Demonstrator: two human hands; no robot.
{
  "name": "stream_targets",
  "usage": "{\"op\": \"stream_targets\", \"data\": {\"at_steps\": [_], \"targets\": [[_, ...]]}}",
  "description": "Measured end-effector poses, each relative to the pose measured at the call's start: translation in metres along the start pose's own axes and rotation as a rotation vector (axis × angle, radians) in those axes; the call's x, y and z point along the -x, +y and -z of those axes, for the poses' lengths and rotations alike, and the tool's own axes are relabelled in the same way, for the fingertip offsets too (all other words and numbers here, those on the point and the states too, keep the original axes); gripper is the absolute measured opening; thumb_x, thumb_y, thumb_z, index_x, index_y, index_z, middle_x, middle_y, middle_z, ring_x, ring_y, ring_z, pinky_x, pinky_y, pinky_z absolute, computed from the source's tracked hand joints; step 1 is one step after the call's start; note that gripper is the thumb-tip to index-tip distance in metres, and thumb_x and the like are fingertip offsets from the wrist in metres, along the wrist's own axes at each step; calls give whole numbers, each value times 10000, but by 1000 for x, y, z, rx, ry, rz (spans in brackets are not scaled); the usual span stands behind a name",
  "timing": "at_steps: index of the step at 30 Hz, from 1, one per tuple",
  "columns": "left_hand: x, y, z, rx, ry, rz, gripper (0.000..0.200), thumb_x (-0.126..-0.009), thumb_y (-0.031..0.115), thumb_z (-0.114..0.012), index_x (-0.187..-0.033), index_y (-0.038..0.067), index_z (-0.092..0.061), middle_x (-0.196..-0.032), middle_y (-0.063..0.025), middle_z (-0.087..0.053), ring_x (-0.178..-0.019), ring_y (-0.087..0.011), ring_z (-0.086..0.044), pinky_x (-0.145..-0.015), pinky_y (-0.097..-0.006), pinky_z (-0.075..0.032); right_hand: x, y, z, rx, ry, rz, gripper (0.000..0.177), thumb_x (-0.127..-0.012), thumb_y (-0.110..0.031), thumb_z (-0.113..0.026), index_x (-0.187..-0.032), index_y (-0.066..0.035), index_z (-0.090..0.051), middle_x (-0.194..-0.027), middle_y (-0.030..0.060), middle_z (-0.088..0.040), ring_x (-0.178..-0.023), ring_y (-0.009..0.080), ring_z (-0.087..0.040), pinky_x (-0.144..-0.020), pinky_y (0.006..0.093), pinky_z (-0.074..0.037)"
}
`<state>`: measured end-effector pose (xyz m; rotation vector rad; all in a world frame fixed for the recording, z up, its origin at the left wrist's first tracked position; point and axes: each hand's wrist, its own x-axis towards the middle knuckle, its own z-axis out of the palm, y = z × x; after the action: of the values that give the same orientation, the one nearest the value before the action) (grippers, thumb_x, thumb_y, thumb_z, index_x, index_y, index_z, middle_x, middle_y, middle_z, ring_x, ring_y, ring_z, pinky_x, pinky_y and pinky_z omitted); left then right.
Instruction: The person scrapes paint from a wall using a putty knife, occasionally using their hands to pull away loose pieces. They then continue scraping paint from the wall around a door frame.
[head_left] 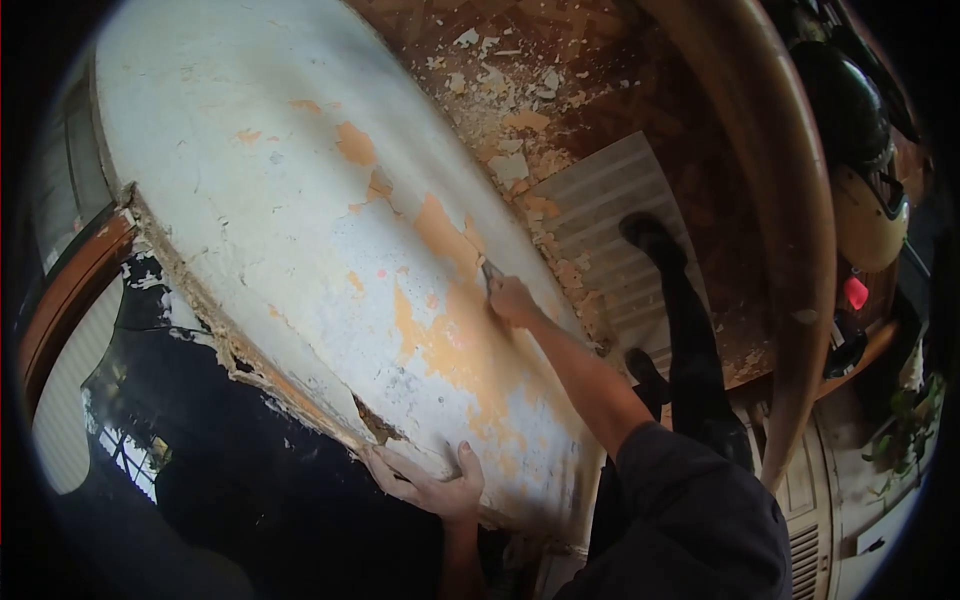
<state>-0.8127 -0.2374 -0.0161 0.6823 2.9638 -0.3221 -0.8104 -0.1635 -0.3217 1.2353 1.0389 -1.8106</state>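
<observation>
Right hand (513, 300): centre frame, fist closed round scraper (490, 272); blade tip against wall (250, 150) at the rim of a bare orange patch, seemingly held flat to get under paint.
Left hand (430, 485): bottom centre, fingers hooked round broken edge (300, 395), thumb on the face; probably bracing.
Flakes (500, 90): littered on floor, upper centre.
</observation>
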Motion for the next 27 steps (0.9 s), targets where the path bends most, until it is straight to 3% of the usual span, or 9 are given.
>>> {"op": "stream_targets", "data": {"at_steps": [6,11,14,16,18,21,23,25,27], "targets": [[0,-4,-3,-16,28,-11,951,-767,424,-638,-1428,-124,-228,-1403,-314,-260,-1326,-444,-267,-1073,-556,-260,-67,6,13,-126,37,-28,356,-992,-289,-419,-1269,-123,-569,-696,128,-599,-431,199,-492,-427,382,-428],[-1,-5,-2,-28,42,-52,931,-780,415,-633,-1430,-117,-234,-1406,-314,-265,-1318,-445,-282,-1069,-567,-273,-24,27,11,-177,-71,-13,301,-1000,-307,-387,-986,-62,-562,-545,98,-514,-357,200,-437,-383,372,-387],[-1,-1,-1,-51,29,-13,914,-790,411,-629,-1428,-115,-240,-1404,-309,-269,-1323,-443,-281,-1074,-562,-274,58,21,15,-12,-171,61,401,-1001,-338,-350,-1307,-154,-532,-582,76,-526,-374,145,-434,-388,338,-387],[0,-1,-2,-47,30,-7,899,-802,411,-622,-1426,-116,-246,-1400,-304,-277,-1326,-443,-279,-1083,-554,-273,122,-18,27,104,-242,84,450,-988,-273,-371,-1421,-158,-414,-1157,205,-626,-729,296,-645,-658,388,-524],[1,-4,-2,-58,13,-1,919,-793,425,-621,-1424,-124,-238,-1409,-311,-264,-1332,-444,-269,-1087,-545,-255,104,8,3,213,-75,364,434,-991,-262,-366,-1403,-141,-429,-1230,214,-587,-970,376,-617,-845,430,-490],[1,-5,-3,-62,10,-5,943,-786,444,-620,-1423,-131,-229,-1418,-316,-251,-1339,-445,-257,-1091,-537,-241,57,-20,0,180,-51,335,431,-991,-247,-364,-1407,-145,-416,-1232,209,-579,-1138,431,-511,-987,463,-396],[3,-5,-2,-55,6,-11,947,-787,449,-621,-1424,-130,-227,-1418,-314,-252,-1340,-445,-256,-1090,-537,-244,24,-49,5,278,-24,275,422,-985,-255,-385,-1390,-156,-448,-1024,223,-656,-910,393,-637,-817,448,-507],[4,-6,-2,-68,-1,-5,951,-781,444,-628,-1430,-121,-224,-1422,-305,-247,-1345,-443,-249,-1091,-541,-246,8,-74,20,91,-69,223,403,-986,-270,-400,-1358,-152,-500,-596,102,-551,-411,191,-501,-411,335,-430],[4,-5,-3,-43,0,20,950,-774,436,-631,-1432,-118,-225,-1424,-302,-245,-1347,-442,-247,-1091,-543,-246,-21,-79,21,15,-85,174,366,-990,-278,-401,-1301,-143,-538,-559,82,-508,-395,171,-462,-397,329,-402]]}}
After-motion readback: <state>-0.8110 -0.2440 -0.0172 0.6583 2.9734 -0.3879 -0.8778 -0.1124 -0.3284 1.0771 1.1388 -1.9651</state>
